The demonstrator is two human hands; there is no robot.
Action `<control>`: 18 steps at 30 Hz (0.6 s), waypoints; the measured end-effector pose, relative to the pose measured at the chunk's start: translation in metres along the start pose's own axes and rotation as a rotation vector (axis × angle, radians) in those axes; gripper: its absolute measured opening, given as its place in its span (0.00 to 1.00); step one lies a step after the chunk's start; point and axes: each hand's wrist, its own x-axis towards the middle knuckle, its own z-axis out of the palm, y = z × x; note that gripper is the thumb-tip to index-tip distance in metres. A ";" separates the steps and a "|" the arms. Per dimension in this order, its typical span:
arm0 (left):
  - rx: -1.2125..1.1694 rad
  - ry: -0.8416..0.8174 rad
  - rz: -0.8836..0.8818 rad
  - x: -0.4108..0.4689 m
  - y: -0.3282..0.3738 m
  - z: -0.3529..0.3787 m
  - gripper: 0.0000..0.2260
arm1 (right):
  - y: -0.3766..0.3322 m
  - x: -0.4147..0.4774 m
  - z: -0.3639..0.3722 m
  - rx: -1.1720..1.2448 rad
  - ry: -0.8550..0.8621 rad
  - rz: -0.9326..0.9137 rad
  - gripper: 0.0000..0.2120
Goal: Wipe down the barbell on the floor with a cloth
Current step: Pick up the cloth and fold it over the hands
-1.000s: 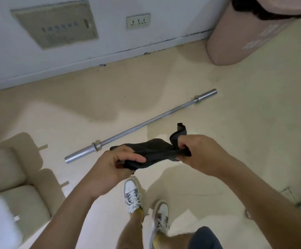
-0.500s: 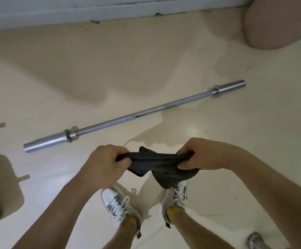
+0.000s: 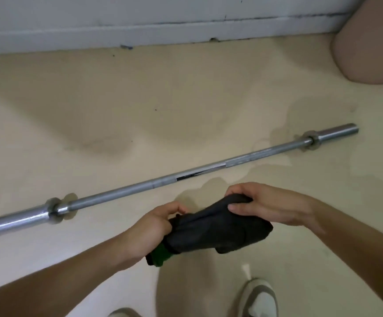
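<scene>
A bare steel barbell [image 3: 167,179] lies slantwise on the pale floor, its left sleeve running off the left edge and its right sleeve ending at the far right. Just in front of its middle I hold a dark grey cloth [image 3: 215,227] with a green patch at its lower left end. My left hand [image 3: 156,223] grips the cloth's left end. My right hand [image 3: 266,204] pinches its upper right end from above. The cloth hangs in the air between both hands, apart from the bar.
A grey wall with a skirting board [image 3: 163,33] runs along the top. A pink rounded bin [image 3: 371,49] stands at the top right. My white shoes [image 3: 261,298] are at the bottom edge. A darker damp-looking patch [image 3: 300,124] marks the floor near the bar's right end.
The view has dropped lower and closer to the barbell. My hands have shifted right and regripped the cloth, which is now bunched into a thicker fold showing a green patch.
</scene>
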 end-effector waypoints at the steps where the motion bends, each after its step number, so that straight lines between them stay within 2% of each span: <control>1: 0.019 -0.053 -0.031 0.009 0.001 0.002 0.14 | 0.007 0.008 0.001 -0.002 0.039 -0.024 0.07; 3: -0.036 -0.155 -0.038 0.023 -0.002 0.004 0.07 | 0.021 0.026 0.003 -0.015 0.151 -0.045 0.09; 4: -0.071 -0.140 0.005 0.029 -0.004 0.003 0.07 | 0.028 0.034 0.002 -0.019 0.166 -0.034 0.11; 7: 0.051 0.086 0.099 0.050 -0.010 -0.003 0.16 | 0.059 0.047 -0.002 0.051 0.006 0.037 0.22; 9: 0.012 0.206 0.118 0.069 -0.009 -0.003 0.19 | 0.076 0.051 0.002 0.014 -0.002 -0.015 0.27; 11: -0.119 0.285 0.154 0.082 -0.010 -0.001 0.18 | 0.087 0.052 0.010 0.004 0.126 -0.118 0.21; 13: -0.278 0.312 0.193 0.087 -0.014 0.001 0.18 | 0.088 0.050 0.015 0.048 0.241 -0.181 0.09; 15: -0.423 0.294 0.226 0.087 -0.022 0.005 0.16 | 0.085 0.045 0.017 0.237 0.307 -0.204 0.02; 16: -0.480 0.301 0.246 0.088 -0.027 0.008 0.13 | 0.086 0.043 0.017 0.386 0.344 -0.231 0.02; 18: -0.607 0.347 0.276 0.092 -0.038 0.014 0.10 | 0.090 0.042 0.018 0.751 0.380 -0.299 0.10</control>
